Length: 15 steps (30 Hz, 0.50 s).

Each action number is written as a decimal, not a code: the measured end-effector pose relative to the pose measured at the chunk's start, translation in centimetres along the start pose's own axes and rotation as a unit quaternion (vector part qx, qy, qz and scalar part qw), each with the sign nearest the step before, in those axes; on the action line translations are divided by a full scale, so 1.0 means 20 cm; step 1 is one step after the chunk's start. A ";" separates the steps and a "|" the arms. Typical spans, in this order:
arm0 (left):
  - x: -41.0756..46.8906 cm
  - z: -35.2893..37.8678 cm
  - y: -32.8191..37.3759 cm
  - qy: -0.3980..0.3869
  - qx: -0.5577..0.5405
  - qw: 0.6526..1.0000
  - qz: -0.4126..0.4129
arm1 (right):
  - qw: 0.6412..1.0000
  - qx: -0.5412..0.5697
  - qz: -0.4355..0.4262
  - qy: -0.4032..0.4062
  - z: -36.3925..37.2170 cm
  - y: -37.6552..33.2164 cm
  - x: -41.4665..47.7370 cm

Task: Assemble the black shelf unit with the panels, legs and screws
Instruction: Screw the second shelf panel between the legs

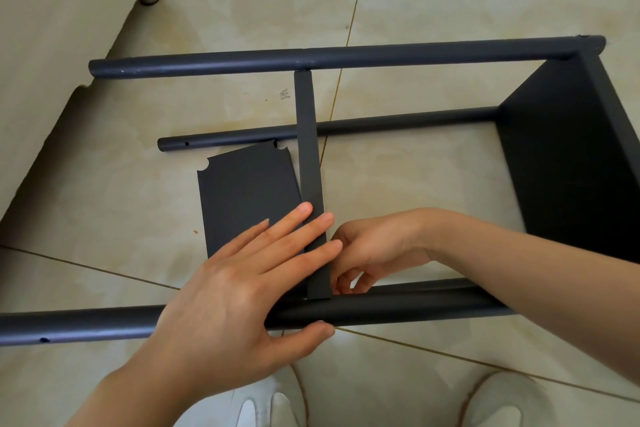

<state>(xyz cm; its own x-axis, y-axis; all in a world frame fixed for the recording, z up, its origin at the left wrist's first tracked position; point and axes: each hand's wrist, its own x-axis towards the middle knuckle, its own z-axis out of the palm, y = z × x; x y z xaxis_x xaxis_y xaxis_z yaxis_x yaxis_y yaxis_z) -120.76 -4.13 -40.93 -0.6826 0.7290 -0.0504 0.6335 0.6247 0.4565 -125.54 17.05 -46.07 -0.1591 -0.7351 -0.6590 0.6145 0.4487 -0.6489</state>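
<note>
The middle panel (310,166) stands on edge, its near end meeting the front leg (398,308). My left hand (235,291) presses flat-fingered across both. My right hand (374,250) curls at the joint; whether it holds a screw, I cannot tell. Fastening this joint seems next, which needs the holes lined up.

Your left hand (225,291) and right hand (374,250) are bare, and so are both forearms as far as they show. Below them you wear pale off-white shoes: the right shoe (498,402) has a rounded toe, the left shoe (263,407) shows brighter white panels
</note>
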 end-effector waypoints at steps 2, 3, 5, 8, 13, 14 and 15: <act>0.00 0.00 0.00 -0.003 0.003 1.000 0.000 | 1.000 0.011 -0.012 -0.003 0.00 0.00 -0.01; 0.00 0.00 0.00 -0.004 0.003 1.000 -0.001 | 1.000 0.015 -0.017 -0.004 0.00 0.00 -0.01; 0.00 0.00 0.00 -0.007 0.005 1.000 -0.002 | 1.000 0.018 -0.015 -0.001 0.00 0.00 0.00; 0.00 0.00 0.00 -0.010 0.009 1.000 -0.001 | 1.000 0.001 -0.003 0.006 0.00 0.01 0.00; 0.00 0.00 0.00 -0.010 0.005 1.000 -0.001 | 1.000 0.018 -0.019 -0.003 -0.01 0.00 -0.01; 0.00 0.00 0.00 -0.010 0.005 1.000 -0.002 | 0.999 0.021 -0.026 -0.007 -0.01 0.00 -0.01; 0.00 0.00 0.00 -0.009 0.006 1.000 -0.002 | 0.999 0.023 -0.031 -0.009 -0.01 0.00 -0.01</act>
<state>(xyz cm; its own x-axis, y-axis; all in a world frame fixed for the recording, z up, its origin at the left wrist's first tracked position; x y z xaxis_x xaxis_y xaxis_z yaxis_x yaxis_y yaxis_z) -120.77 -4.16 -40.92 -0.6780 0.7319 -0.0682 0.6354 0.6302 0.4463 -125.69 17.40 -46.04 -0.1835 -0.7702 -0.6109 0.6388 0.3789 -0.6696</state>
